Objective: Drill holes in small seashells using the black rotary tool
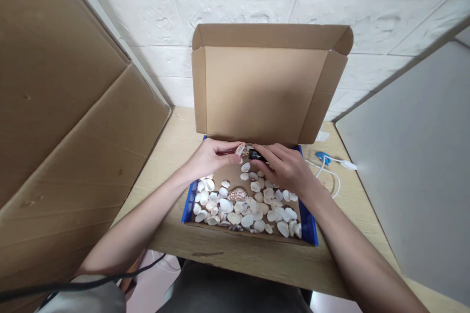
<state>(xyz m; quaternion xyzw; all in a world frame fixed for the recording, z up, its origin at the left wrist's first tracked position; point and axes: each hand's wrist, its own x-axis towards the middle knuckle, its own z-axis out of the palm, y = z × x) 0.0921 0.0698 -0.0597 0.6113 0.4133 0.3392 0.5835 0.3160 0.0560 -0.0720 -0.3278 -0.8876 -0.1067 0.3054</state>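
Note:
Between the thumb and fingers of my left hand (219,156) is a small whitish seashell (240,149) with reddish marks. My right hand (288,164) is closed around a short black cylindrical tool (257,155). Its brass-coloured front end points left at the shell, close to it; whether they touch I cannot tell. Both hands are over the back part of an open cardboard box with blue sides (309,222). Many loose white shells (235,218) lie in the box below, with a larger brown-patterned shell (237,194) among them.
The box's raised lid (260,93) stands up behind my hands, near the white brick-patterned wall (157,19). A white cable (336,181) and a blue item (323,158) lie right of the box on the wooden table (161,234). Cardboard (110,146) rises at left, a grey panel (414,156) at right.

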